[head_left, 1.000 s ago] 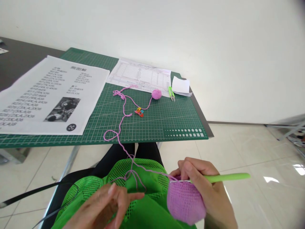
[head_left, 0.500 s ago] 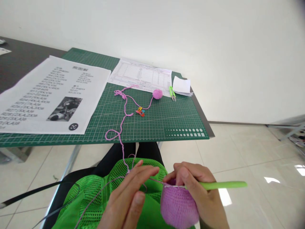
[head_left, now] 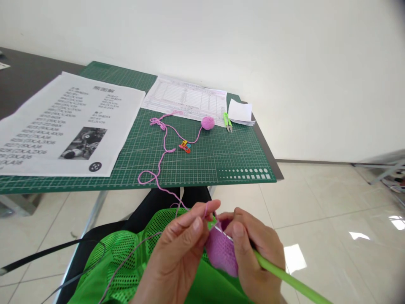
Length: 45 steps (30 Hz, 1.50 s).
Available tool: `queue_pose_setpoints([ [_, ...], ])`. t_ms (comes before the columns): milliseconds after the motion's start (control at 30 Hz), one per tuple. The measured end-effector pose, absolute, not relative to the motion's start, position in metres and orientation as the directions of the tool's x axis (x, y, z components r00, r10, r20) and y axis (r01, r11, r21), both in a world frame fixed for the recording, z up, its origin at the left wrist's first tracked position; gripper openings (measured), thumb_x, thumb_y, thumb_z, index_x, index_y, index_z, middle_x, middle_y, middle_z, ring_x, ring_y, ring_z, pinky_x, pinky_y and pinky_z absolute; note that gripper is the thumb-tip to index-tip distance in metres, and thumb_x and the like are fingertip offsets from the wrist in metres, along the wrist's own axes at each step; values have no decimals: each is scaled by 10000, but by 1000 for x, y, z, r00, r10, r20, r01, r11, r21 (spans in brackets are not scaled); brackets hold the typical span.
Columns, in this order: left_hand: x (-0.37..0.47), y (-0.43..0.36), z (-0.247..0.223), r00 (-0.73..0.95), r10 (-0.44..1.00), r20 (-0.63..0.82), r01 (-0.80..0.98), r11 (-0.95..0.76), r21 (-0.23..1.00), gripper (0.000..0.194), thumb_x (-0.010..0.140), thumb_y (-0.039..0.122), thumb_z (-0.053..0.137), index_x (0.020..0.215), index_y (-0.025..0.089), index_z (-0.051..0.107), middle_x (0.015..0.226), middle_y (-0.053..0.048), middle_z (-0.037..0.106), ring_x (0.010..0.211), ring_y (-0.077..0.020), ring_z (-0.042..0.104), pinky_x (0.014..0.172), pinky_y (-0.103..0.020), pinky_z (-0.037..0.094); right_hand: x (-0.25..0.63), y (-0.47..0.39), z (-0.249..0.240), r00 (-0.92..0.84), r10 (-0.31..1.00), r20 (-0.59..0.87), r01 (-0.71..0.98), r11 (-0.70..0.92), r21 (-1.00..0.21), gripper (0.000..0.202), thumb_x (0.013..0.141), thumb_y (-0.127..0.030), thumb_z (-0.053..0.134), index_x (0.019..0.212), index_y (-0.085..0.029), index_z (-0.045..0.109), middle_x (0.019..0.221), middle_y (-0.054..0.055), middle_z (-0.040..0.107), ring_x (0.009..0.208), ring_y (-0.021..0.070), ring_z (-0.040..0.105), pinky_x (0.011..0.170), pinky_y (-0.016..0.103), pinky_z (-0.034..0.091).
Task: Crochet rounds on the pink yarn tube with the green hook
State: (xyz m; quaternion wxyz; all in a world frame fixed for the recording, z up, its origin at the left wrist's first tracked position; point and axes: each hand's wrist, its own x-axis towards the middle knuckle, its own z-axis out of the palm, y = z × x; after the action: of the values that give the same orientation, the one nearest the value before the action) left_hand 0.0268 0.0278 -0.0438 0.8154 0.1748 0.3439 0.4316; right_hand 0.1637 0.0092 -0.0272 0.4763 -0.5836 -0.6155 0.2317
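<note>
A crochet hook (head_left: 286, 276) with a lime-green handle lies in my right hand (head_left: 257, 253), its metal shaft across the top edge of a pink-purple crocheted piece (head_left: 221, 252). The fingers of this hand also rest against the piece's rim. My left hand (head_left: 183, 240) is curled at the left side of the piece, with pink yarn (head_left: 164, 190) over its index finger. Its fingertips are close to the hook's tip; whether they touch the piece is hidden. The yarn runs up from this hand onto the green cutting mat (head_left: 202, 169).
On the mat lie a small yarn ball (head_left: 208, 123), several coloured stitch markers (head_left: 185, 146), green thread snips (head_left: 228, 122), white paper slips (head_left: 240, 112), a printed form (head_left: 186, 97) and a pattern sheet (head_left: 79, 126). A black cable (head_left: 41, 255) hangs at lower left.
My left hand has gone from flat and extended to curled, with yarn over the index finger, and come nearer the piece. The hook's handle now tilts downward right; the piece has moved up and left.
</note>
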Motion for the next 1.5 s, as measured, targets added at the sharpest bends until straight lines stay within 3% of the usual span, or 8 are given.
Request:
queue_pose_setpoints([
  [167,35,27,-38,346,895,-280,-543,434,719,206,771,307,789,965,376,809,1147,32,763,1183,-205,595,985,-236,465,162,15,-23,109,906,409,525,297,-798,321,924,-175,439,604,-201,449,519,-27,499,521,100,551,456,214,407],
  [367,37,26,-36,296,925,-240,-413,350,841,376,747,151,792,1055,366,780,1154,11,769,910,-198,685,810,-272,552,169,16,-17,8,893,449,602,355,-715,256,930,-135,426,734,-190,583,578,-26,584,543,104,591,643,259,549],
  [633,36,39,-22,323,901,-290,-399,408,821,523,765,366,760,1269,251,683,705,-27,711,703,-215,647,619,-293,554,180,16,-22,-155,800,579,620,535,-574,247,969,-209,387,787,-202,554,579,-26,608,532,112,582,778,304,586],
  [933,42,17,-21,217,869,-444,-371,494,786,475,731,294,812,1196,318,722,707,44,597,554,-72,482,564,-152,476,174,17,-25,-111,796,595,691,492,-529,160,925,-189,466,799,-192,566,614,-13,619,559,119,582,817,324,583],
  [1067,47,13,-18,137,894,-427,-372,446,814,432,727,225,814,1133,359,747,738,62,633,623,-67,560,654,-117,494,171,13,-27,-62,798,599,665,481,-571,200,947,-163,395,828,-195,553,614,3,611,613,142,599,640,286,545],
  [1233,36,21,-23,275,901,-335,-249,403,880,439,780,239,776,1187,393,714,864,40,719,747,-111,646,714,-149,534,172,11,-26,-28,821,570,620,462,-634,280,1001,-263,333,816,-204,535,608,4,579,657,146,604,599,266,513],
  [1367,29,28,-22,432,829,-356,-326,511,796,426,799,244,764,1185,416,708,848,47,723,855,-119,670,765,-140,525,176,14,-20,-38,875,482,584,411,-700,314,999,-310,367,755,-204,535,614,0,577,608,128,572,533,242,470],
  [1500,33,28,-15,394,831,-393,-457,549,700,407,730,212,815,1097,379,760,841,40,739,880,-126,671,759,-133,513,179,17,-13,-88,878,470,602,423,-677,190,943,-267,477,789,-204,569,654,7,622,642,149,593,560,272,476],
])
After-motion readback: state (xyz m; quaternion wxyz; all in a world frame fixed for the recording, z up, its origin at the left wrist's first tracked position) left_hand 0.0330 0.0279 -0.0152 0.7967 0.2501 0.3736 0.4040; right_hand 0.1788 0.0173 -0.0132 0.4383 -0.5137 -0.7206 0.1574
